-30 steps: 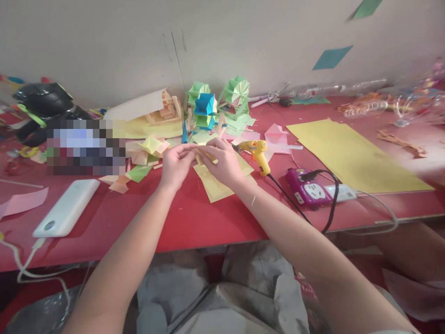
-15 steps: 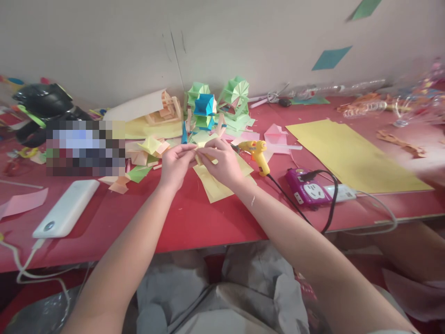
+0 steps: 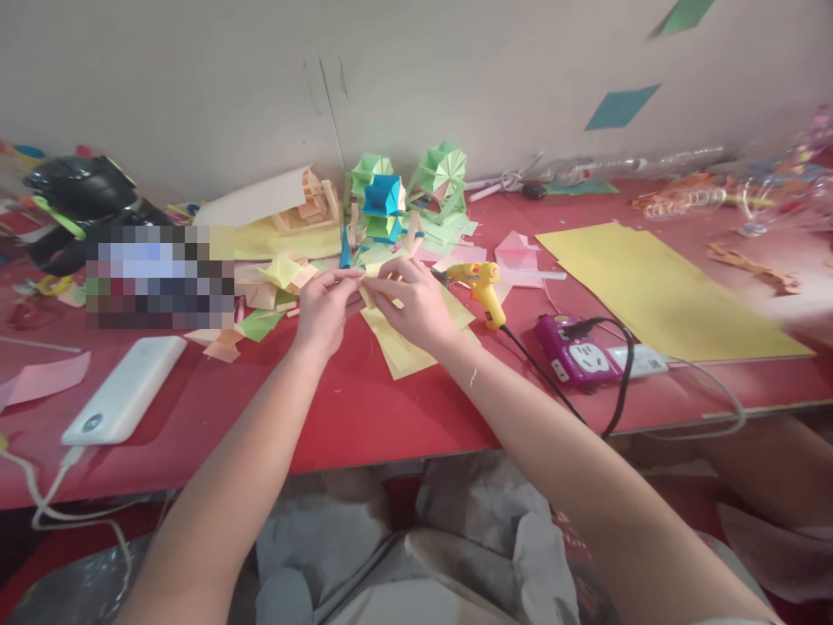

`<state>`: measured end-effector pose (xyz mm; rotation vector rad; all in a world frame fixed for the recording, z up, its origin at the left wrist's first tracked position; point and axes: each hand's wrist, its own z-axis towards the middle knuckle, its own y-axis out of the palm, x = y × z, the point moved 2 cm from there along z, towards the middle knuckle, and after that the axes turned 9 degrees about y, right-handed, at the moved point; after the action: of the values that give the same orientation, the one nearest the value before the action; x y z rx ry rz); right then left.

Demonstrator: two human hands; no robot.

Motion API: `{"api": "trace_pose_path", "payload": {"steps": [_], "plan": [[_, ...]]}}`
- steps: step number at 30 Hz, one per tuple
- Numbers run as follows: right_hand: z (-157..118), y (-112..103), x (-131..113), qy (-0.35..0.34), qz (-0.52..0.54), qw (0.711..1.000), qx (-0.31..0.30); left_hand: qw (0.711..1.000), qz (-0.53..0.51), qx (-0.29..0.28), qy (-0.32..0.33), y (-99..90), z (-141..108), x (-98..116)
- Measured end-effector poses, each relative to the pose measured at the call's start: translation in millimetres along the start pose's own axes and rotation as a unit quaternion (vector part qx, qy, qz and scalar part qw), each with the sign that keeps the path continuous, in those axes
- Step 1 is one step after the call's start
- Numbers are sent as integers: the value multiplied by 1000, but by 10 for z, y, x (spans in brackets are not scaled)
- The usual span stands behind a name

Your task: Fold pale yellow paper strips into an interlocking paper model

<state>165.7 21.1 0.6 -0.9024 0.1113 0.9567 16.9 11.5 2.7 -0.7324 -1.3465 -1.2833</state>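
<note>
Above the red table, my left hand (image 3: pixel 322 314) and my right hand (image 3: pixel 420 305) meet fingertip to fingertip. Both are closed in a pinch on a small piece of pale yellow paper (image 3: pixel 368 297), mostly covered by the fingers. Pale yellow paper sheets (image 3: pixel 398 360) lie under my right hand. Just right of that hand a yellow glue gun (image 3: pixel 482 285) rests on the table, its cord trailing toward the front edge. Behind my hands stand a blue folded-paper piece (image 3: pixel 383 198) and green folded-paper wheels (image 3: pixel 442 171).
A purple power strip (image 3: pixel 576 351) with a plug sits at right, near a large yellow sheet (image 3: pixel 657 291). At left lies a white power bank (image 3: pixel 127 391) with a cable. Paper scraps (image 3: pixel 264 295) and a black object (image 3: pixel 84 200) are farther back. Another person's arm (image 3: pixel 768 460) shows at right.
My left hand has shifted slightly left, and the fingertips have moved a little on the yellow paper. The things on the table stay where they were.
</note>
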Motion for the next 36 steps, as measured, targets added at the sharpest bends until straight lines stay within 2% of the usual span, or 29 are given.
{"api": "trace_pose_path", "payload": {"steps": [5,10,16,20,23,26,29,32,36], "plan": [[-19,-18,-42,4,-32,999,-1,1000,-16,-1,4,-14,18,22],[-21,-56,-98,17,-74,997,-27,1000,-25,-5,15,-42,30,57],[-21,-66,-107,23,-77,996,-31,999,-27,0,26,-56,35,82],[-31,-11,-81,27,-27,999,-31,999,-6,5,46,-69,56,91],[-26,32,-38,74,68,995,-15,995,42,10,92,-77,45,110],[-8,40,27,196,205,959,6,990,62,-2,125,-65,10,114],[8,35,54,299,359,883,-51,990,64,-26,127,-45,-11,94],[20,-2,35,318,454,826,-105,990,63,-33,119,-44,1,75],[26,-47,30,327,505,792,-109,992,48,-33,114,-54,28,73]]}}
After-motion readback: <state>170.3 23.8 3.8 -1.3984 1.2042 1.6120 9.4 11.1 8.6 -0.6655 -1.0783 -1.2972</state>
